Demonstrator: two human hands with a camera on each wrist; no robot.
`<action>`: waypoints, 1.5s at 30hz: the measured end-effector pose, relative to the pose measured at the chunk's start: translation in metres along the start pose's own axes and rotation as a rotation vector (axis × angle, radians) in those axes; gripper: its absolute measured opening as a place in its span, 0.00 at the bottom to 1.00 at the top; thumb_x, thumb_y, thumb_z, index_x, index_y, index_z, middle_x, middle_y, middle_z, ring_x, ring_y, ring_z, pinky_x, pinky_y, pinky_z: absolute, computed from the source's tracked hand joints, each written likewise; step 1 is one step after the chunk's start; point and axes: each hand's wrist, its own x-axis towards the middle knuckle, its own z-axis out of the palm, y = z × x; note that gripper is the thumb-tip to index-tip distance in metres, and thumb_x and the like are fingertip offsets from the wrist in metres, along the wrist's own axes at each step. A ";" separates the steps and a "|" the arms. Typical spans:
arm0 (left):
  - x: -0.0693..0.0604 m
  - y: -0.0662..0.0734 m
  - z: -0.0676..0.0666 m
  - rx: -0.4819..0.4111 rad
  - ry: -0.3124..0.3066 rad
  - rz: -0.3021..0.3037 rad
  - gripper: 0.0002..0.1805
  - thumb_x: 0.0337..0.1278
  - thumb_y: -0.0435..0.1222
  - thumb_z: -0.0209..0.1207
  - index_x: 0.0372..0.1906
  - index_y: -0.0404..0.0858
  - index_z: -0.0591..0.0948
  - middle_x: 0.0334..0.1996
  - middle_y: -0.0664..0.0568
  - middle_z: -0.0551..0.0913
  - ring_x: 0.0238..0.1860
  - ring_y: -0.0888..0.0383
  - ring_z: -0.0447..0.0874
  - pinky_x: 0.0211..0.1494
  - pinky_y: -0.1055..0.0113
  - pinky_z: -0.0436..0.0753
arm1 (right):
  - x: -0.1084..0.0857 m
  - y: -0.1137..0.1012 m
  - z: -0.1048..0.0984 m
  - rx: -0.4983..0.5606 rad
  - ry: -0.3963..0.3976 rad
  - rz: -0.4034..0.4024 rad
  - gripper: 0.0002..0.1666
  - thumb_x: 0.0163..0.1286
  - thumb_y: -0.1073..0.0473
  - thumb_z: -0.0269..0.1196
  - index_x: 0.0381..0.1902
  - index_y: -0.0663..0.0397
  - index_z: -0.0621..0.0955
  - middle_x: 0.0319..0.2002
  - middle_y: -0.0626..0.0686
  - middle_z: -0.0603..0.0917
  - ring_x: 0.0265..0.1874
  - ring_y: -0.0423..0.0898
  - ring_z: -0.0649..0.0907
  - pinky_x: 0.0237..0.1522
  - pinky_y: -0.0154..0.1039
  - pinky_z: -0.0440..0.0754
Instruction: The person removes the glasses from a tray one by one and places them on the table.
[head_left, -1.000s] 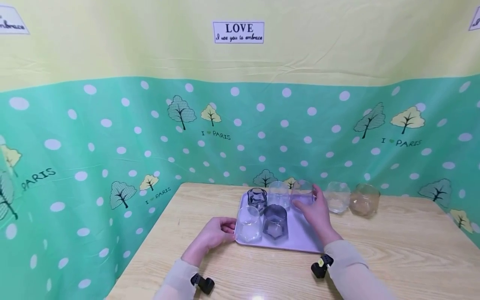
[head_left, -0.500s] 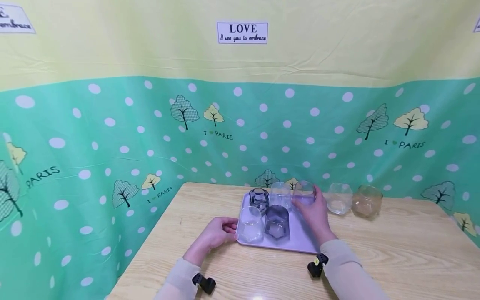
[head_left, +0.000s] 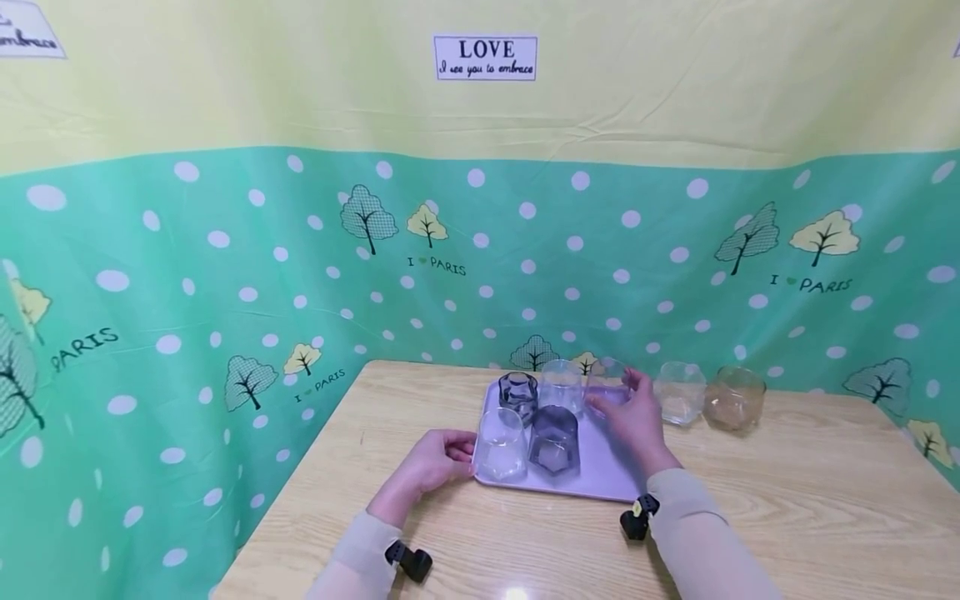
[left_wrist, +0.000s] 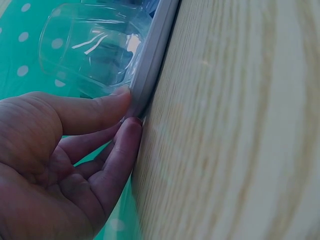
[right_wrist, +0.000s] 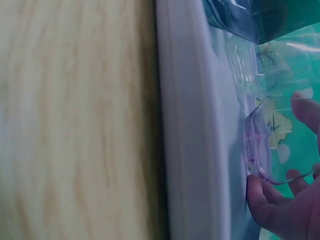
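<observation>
A lilac tray (head_left: 603, 467) lies on the wooden table with several glasses standing on it. My left hand (head_left: 435, 460) pinches its left front edge; in the left wrist view the thumb (left_wrist: 107, 110) is at the tray rim (left_wrist: 149, 67) and the fingertips are low beside it. At the back right of the tray, my right hand (head_left: 637, 421) grips a clear glass (head_left: 606, 382) between thumb and fingers. Beside that glass is another clear one (head_left: 561, 385). A dark faceted glass (head_left: 517, 398), a grey glass (head_left: 555, 442) and a clear glass (head_left: 501, 446) fill the left side.
To the right of the tray, on the table (head_left: 787, 500), stand a clear glass (head_left: 681, 396) and an amber glass (head_left: 735, 400). Behind the table hangs a green and yellow printed cloth (head_left: 480, 275).
Both hands keep their places on the tray edge and the clear glass. The right hand's fingers shift slightly around the glass. The view itself moves a little.
</observation>
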 end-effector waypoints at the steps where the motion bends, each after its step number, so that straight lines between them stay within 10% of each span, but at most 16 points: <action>1: 0.000 0.000 0.000 0.001 0.000 -0.003 0.33 0.50 0.21 0.75 0.65 0.27 0.82 0.45 0.48 0.87 0.44 0.55 0.85 0.50 0.63 0.87 | 0.001 0.001 0.000 -0.002 -0.001 0.005 0.60 0.66 0.53 0.78 0.83 0.62 0.55 0.80 0.67 0.64 0.79 0.68 0.62 0.80 0.60 0.61; 45: 0.002 0.001 -0.001 0.019 -0.007 -0.012 0.33 0.52 0.22 0.75 0.66 0.28 0.81 0.46 0.48 0.87 0.45 0.55 0.86 0.51 0.62 0.87 | 0.003 0.005 0.004 0.005 0.038 0.003 0.64 0.66 0.52 0.78 0.86 0.55 0.51 0.79 0.69 0.64 0.74 0.70 0.69 0.75 0.63 0.67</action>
